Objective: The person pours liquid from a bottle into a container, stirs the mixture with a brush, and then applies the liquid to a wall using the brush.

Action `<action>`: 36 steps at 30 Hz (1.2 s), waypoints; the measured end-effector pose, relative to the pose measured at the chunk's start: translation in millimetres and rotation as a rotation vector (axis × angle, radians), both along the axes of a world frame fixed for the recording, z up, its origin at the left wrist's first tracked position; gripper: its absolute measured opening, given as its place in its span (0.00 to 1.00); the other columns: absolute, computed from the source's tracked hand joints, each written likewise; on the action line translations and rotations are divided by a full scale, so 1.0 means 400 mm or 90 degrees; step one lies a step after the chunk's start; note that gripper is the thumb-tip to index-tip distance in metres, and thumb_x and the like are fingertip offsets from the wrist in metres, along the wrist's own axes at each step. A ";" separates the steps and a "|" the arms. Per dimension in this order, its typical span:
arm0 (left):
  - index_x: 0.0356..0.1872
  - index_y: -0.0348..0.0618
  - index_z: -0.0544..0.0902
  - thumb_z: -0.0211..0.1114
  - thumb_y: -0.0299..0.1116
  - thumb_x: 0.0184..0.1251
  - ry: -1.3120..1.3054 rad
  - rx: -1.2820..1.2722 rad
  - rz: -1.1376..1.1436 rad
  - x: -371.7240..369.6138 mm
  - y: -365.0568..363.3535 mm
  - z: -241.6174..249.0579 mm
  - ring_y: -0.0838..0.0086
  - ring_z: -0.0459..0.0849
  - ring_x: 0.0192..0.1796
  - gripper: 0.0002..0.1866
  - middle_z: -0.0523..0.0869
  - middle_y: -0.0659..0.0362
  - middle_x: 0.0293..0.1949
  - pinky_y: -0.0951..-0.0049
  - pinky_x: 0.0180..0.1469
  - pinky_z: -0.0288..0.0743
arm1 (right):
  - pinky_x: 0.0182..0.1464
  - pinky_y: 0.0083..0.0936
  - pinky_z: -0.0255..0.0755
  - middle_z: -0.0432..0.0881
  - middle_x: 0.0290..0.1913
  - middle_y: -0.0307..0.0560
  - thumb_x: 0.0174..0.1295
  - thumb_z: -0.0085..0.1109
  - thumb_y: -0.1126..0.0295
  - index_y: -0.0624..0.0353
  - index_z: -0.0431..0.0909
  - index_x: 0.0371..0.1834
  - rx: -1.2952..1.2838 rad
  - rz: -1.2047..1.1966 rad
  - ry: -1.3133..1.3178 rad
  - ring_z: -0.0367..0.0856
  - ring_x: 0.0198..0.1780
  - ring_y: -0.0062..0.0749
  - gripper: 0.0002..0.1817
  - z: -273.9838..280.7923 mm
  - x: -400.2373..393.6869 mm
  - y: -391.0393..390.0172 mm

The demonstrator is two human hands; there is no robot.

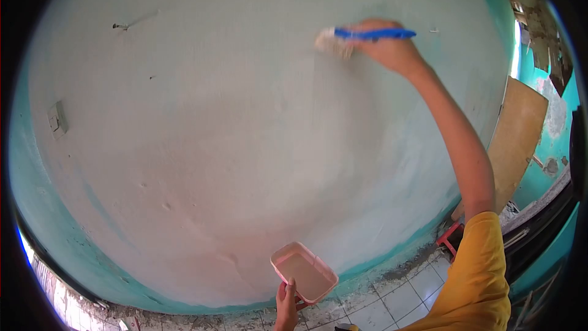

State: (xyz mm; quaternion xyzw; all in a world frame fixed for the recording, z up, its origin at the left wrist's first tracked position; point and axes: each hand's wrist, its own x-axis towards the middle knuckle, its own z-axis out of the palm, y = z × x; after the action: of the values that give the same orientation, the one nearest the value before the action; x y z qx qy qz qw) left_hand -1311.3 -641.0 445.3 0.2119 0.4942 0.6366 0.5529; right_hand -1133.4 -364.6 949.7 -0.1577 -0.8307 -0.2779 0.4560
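My right hand (389, 46) is closed around the blue handle of a paintbrush (375, 34), high on the wall. The brush's pale bristles lie at the wall surface, pointing left and down. The wall (233, 116) carries a whitish, uneven coat, with turquoise showing along its edges. Low in the middle, my left hand (286, 301) grips a pink plastic container (304, 273) by its near left side, thumb over the rim. Greyish-white paint lies inside it. The fingers beneath the container are partly hidden.
A light switch (57, 119) and a nail or hook (120, 26) stick out of the wall at left. On the right a brown board (519, 132) leans near a turquoise wall. A red object (451, 238) stands by the wall's foot, above dirty white floor tiles (373, 314).
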 end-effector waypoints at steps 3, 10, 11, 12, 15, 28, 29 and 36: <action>0.74 0.38 0.65 0.58 0.63 0.76 0.002 -0.019 0.002 -0.003 -0.002 -0.023 0.54 0.89 0.52 0.41 0.79 0.49 0.63 0.57 0.44 0.89 | 0.49 0.33 0.82 0.91 0.45 0.47 0.65 0.71 0.65 0.55 0.91 0.49 0.065 0.049 0.167 0.89 0.45 0.41 0.11 0.065 -0.006 -0.002; 0.78 0.44 0.63 0.62 0.64 0.74 -0.016 -0.085 0.013 -0.009 -0.026 -0.034 0.59 0.85 0.52 0.43 0.80 0.49 0.58 0.60 0.45 0.87 | 0.47 0.40 0.79 0.86 0.37 0.44 0.67 0.66 0.62 0.50 0.89 0.46 0.087 0.026 -0.077 0.85 0.41 0.46 0.10 -0.266 -0.008 0.018; 0.76 0.41 0.65 0.60 0.63 0.75 0.005 -0.065 0.016 -0.009 -0.028 -0.034 0.58 0.87 0.52 0.42 0.79 0.50 0.60 0.60 0.44 0.88 | 0.47 0.40 0.79 0.86 0.36 0.44 0.67 0.65 0.61 0.49 0.89 0.45 0.016 0.024 -0.130 0.85 0.41 0.46 0.09 -0.318 -0.004 -0.003; 0.74 0.39 0.66 0.58 0.63 0.76 0.025 -0.046 0.020 -0.004 -0.031 -0.037 0.57 0.89 0.52 0.40 0.79 0.50 0.63 0.59 0.43 0.89 | 0.47 0.40 0.79 0.86 0.36 0.44 0.67 0.65 0.61 0.49 0.89 0.45 0.014 0.025 -0.133 0.85 0.41 0.46 0.09 -0.345 0.000 -0.020; 0.73 0.39 0.66 0.58 0.62 0.77 0.021 -0.031 0.029 0.002 -0.033 -0.041 0.57 0.90 0.51 0.40 0.79 0.50 0.62 0.60 0.42 0.89 | 0.46 0.42 0.79 0.85 0.35 0.47 0.68 0.64 0.60 0.49 0.89 0.45 -0.168 0.084 -0.241 0.85 0.42 0.46 0.10 -0.350 0.004 -0.032; 0.75 0.45 0.67 0.60 0.68 0.73 -0.009 -0.084 0.061 0.077 -0.038 -0.044 0.57 0.86 0.55 0.43 0.82 0.49 0.60 0.59 0.48 0.85 | 0.50 0.34 0.81 0.89 0.45 0.45 0.67 0.66 0.56 0.50 0.89 0.49 0.198 0.041 0.105 0.86 0.48 0.43 0.15 0.100 0.008 0.067; 0.76 0.46 0.67 0.60 0.68 0.72 -0.039 -0.098 0.077 0.087 -0.037 -0.048 0.57 0.87 0.54 0.43 0.82 0.48 0.60 0.59 0.48 0.85 | 0.48 0.36 0.81 0.88 0.44 0.44 0.67 0.66 0.58 0.51 0.88 0.50 0.374 0.038 0.058 0.85 0.47 0.43 0.14 0.057 0.008 0.090; 0.76 0.47 0.67 0.63 0.69 0.69 -0.063 -0.081 0.103 0.125 -0.050 -0.041 0.54 0.88 0.52 0.45 0.84 0.47 0.58 0.57 0.48 0.85 | 0.46 0.36 0.80 0.84 0.40 0.47 0.65 0.66 0.66 0.54 0.86 0.53 -0.032 0.077 -0.219 0.84 0.44 0.45 0.14 -0.338 0.018 -0.001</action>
State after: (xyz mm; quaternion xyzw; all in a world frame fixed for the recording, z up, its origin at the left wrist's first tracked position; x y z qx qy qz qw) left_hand -1261.4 -661.0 429.1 0.1042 0.5208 0.6563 0.5359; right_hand -1126.2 -365.1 814.3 -0.0686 -0.9111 -0.2520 0.3187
